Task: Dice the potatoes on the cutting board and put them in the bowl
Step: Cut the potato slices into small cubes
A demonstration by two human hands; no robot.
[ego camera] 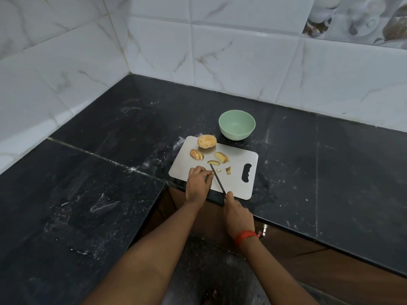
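Left hand (199, 181): fingers (208, 175) curl onto a potato sliver (212, 172) at cutting board (236, 187) near edge. Right hand (237, 213) grips knife (217, 179), blade just right of those fingertips, pointing away. Whole potato (206, 141) & empty bowl (236, 124) lie beyond on worktop (308, 161).

the left hand (198, 183) covers whatever lies under it beside the knife (217, 178). the knife handle is hidden inside the right hand (238, 214). both forearms (154, 249) run off the lower edge, and the bit (219, 170) by the blade is too small to identify.
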